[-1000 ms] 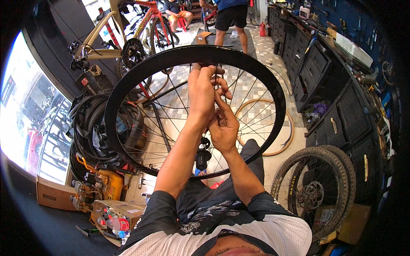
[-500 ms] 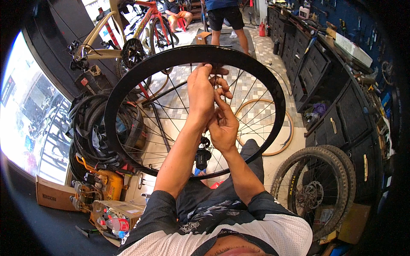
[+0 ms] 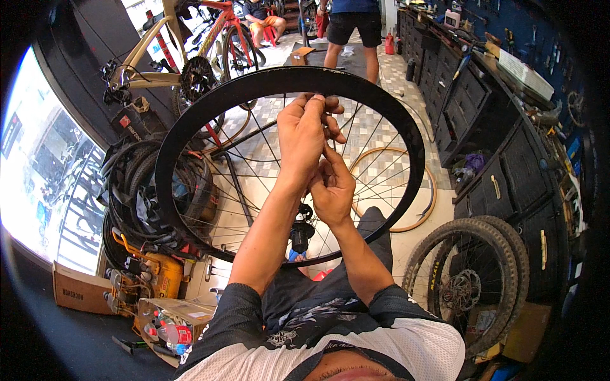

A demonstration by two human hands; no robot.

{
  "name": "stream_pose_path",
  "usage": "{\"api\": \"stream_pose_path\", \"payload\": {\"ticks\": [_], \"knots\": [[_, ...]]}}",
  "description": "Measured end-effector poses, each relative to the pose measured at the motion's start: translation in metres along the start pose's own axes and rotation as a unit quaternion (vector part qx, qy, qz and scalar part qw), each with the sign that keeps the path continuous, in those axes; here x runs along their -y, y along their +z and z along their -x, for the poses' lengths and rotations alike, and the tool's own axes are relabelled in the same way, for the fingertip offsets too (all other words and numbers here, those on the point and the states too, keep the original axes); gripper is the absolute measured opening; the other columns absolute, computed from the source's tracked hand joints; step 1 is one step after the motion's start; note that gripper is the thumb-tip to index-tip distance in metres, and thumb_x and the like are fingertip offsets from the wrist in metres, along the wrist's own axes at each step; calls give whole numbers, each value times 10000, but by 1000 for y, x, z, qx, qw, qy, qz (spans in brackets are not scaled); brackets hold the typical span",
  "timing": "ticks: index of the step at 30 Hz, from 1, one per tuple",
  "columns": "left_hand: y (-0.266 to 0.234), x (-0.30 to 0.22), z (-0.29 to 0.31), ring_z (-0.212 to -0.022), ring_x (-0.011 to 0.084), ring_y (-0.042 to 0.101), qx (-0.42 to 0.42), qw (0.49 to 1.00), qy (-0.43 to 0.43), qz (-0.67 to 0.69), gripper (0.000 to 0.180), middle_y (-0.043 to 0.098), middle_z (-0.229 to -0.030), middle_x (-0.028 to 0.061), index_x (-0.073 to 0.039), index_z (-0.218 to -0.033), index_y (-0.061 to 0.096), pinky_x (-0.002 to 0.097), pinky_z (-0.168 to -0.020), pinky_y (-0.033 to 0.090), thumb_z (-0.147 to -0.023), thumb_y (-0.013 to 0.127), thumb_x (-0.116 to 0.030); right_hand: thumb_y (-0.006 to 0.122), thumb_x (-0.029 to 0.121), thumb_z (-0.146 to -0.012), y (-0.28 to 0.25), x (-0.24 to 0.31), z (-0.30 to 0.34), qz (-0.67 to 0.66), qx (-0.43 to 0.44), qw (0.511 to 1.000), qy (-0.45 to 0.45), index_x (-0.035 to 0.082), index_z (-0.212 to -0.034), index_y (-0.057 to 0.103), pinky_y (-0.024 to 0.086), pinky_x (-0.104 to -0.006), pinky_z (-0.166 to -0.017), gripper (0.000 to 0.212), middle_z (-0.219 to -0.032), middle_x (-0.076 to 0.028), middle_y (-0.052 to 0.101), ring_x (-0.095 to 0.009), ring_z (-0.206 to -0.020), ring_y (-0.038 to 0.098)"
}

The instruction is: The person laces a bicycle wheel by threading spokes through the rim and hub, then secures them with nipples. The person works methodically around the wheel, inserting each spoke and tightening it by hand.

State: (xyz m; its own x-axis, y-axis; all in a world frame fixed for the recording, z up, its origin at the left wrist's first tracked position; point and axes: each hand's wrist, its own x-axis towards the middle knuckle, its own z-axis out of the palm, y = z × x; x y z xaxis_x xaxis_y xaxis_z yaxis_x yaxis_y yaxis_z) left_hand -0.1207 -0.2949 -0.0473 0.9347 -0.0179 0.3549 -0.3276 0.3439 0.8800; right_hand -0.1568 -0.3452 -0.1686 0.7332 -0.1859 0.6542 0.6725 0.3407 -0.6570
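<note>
A black deep-rimmed bicycle wheel (image 3: 222,105) with thin dark spokes lies tilted in front of my body. Its hub (image 3: 300,236) with a black freehub body is over my lap. Inside the rim's far side, my left hand (image 3: 301,141) is closed, thumb and fingers pinched round a spoke just below the rim. Closer to the hub, my right hand (image 3: 333,193) is closed on the same spoke line, its fingertips right beneath the left hand. My fingers mostly hide the spoke where they grip it.
Knobbly-tyred wheels (image 3: 460,289) lean at the right beside black drawer cabinets (image 3: 508,174). A tan-edged tyre (image 3: 427,213) lies on the floor. Tyres (image 3: 130,174) and a yellow compressor (image 3: 166,273) crowd the left. A bicycle frame (image 3: 143,76) and a standing person (image 3: 352,28) are beyond.
My left thumb and fingers have closed together and shifted slightly right near the rim. My right hand stays nearly in place. The standing person has moved right.
</note>
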Motion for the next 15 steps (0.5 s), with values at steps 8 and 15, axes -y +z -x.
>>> {"api": "stream_pose_path", "payload": {"ticks": [8, 15], "knots": [[6, -2, 1, -687, 162, 618, -46, 997, 39, -43, 181, 616, -868, 86, 51, -1073, 604, 326, -567, 593, -1005, 622, -116, 645, -77, -932, 2, 0, -2, 0, 0, 1000, 15, 13, -1529, 504, 489, -231, -617, 620, -790, 1, 604, -70, -667, 596], [-1, -4, -5, -650, 155, 611, -22, 999, -8, -25, 165, 626, -882, 91, 51, -1063, 618, 328, -549, 591, -1005, 615, -103, 636, -87, -924, 0, -5, -6, 20, 6, 1000, 8, 10, -1529, 500, 491, -237, -612, 628, -789, -3, 607, -77, -669, 600]]}}
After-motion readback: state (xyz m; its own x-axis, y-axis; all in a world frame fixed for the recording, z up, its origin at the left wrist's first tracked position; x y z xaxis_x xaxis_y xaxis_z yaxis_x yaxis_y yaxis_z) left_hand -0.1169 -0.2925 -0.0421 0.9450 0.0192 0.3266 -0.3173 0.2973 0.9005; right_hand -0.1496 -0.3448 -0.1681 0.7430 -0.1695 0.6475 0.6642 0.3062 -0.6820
